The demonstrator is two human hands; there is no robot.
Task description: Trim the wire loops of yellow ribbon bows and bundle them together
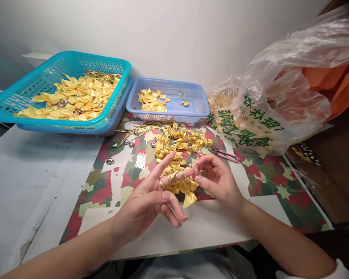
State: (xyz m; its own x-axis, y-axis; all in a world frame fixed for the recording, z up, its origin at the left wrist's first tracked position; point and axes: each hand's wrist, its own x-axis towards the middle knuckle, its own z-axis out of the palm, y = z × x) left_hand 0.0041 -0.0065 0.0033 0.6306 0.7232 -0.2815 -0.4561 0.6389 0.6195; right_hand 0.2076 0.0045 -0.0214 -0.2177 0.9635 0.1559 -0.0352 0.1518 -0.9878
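Observation:
My left hand [147, 203] is stretched palm up above the table, its fingers spread. Several thin gold cord loops [173, 177] are strung around one of its fingers, and yellow ribbon bows [189, 198] hang from them. At that finger's tip, my right hand [218, 180] has its thumb and fingers closed in a pinch; what lies between them is too small to make out. Just beyond both hands lies a heap of yellow bows [177, 145] with gold loops, partly hidden by my left fingers.
A turquoise basket [127, 71] of bows and gold cords stands back left, beside a smaller blue basket [168, 116] with more bows. Silver bells [109, 161] and gold cords [145, 127] lie nearby. Pink-handled snips [228, 155] and a plastic bag [258, 116] are right.

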